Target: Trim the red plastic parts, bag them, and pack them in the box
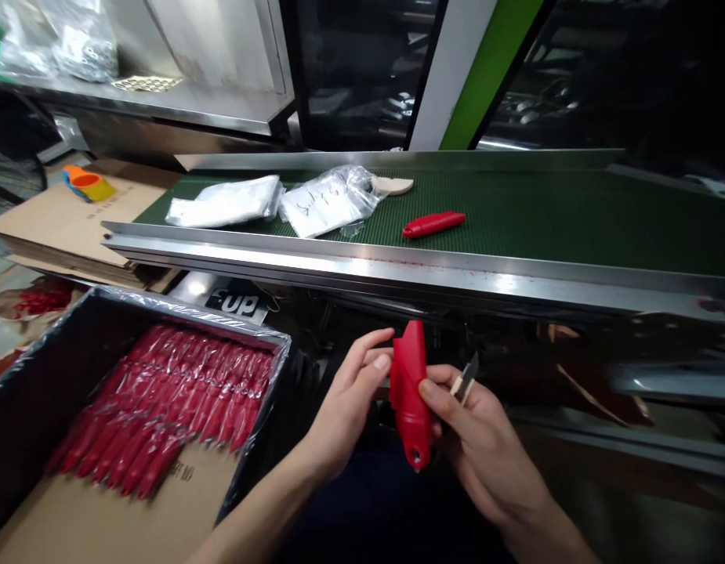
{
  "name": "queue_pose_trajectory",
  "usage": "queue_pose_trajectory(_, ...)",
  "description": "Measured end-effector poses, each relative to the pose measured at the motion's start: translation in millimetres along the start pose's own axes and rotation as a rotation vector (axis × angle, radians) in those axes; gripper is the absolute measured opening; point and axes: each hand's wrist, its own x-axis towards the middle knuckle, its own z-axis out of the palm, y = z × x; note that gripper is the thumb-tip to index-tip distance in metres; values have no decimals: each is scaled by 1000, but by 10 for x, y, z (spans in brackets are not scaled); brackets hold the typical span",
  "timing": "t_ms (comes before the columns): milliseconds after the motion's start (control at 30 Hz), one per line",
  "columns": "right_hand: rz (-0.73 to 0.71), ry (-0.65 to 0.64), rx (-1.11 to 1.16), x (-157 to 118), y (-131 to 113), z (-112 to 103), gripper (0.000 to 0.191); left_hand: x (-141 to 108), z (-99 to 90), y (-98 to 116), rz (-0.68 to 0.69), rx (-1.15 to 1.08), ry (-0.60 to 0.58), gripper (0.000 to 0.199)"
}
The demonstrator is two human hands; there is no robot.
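Note:
Between my hands, in front of the conveyor's metal edge, is a red plastic part point(413, 395) with a small hole at its lower end. My right hand point(476, 427) grips it with thumb and fingers and also holds a small knife point(465, 379), its dark blade pointing up. My left hand point(353, 392) is beside the part's left side, thumb and fingers apart; whether a fingertip touches it I cannot tell. Another red part point(433, 224) lies on the green belt point(527, 223), right of a beige curved piece point(393, 186).
Plastic bags point(330, 202) and white packets point(224, 201) lie on the belt's left part. At lower left, a black-lined box point(221, 313) holds several wrapped red parts point(191, 384). An orange and yellow tape holder point(88, 185) sits on stacked cardboard point(38, 215).

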Motion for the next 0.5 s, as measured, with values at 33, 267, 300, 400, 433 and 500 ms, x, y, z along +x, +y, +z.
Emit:
queue_pose_trajectory(33, -45, 18, -88, -3, 17, 1, 32, 3, 27, -3, -10, 3, -18, 41)
queue_pose_trajectory(267, -386, 10, -762, -62, -75, -127, 35, -114, 157, 65, -57, -79, 51, 25)
queue_pose_trajectory(300, -455, 33, -815, -64, -124, -164, 40, -145, 169, 82, -70, -98, 54, 24)
queue_pose_trajectory(400, -701, 25, -950, -49, -299, -261, 40, -234, 202, 132, -97, -124, 35, 25)
queue_pose_trajectory(433, -790, -8, -991, -41, -357, -281, 38, -260, 211, 147, -91, -121, 28, 25)
queue_pose_trajectory(500, -963, -88, -1069, -30, -456, -299, 42, -306, 229, 170, -69, -104, 16, 24)
